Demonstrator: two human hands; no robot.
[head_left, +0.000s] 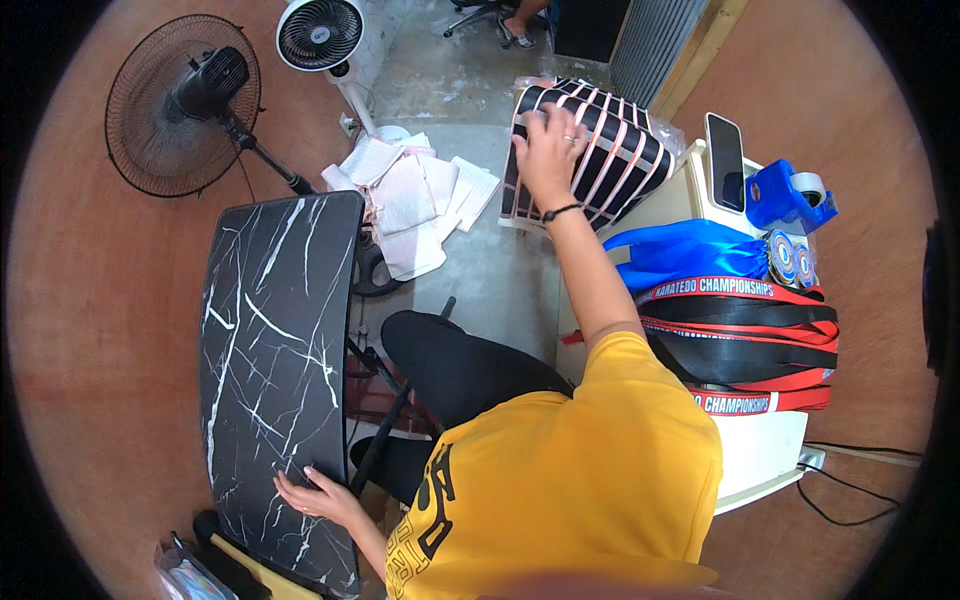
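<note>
My right hand (550,150) reaches out to the far side, fingers apart, at the top of a boxy black bundle (600,145) crossed by pale pink-and-white strips. Nothing shows in its grip; whether the fingertips touch the bundle I cannot tell. My left hand (318,497) is at the near right edge of a black table (270,350) with white marble veins. Its fingers are stretched out and hold nothing.
On the white cabinet (765,440) at right lie red-and-black printed ribbons (740,345), blue ribbons with medals (690,250), a phone (725,160) and a blue tape dispenser (785,200). Papers (415,200) lie beyond the table, near a black fan (185,105) and a white fan (322,38).
</note>
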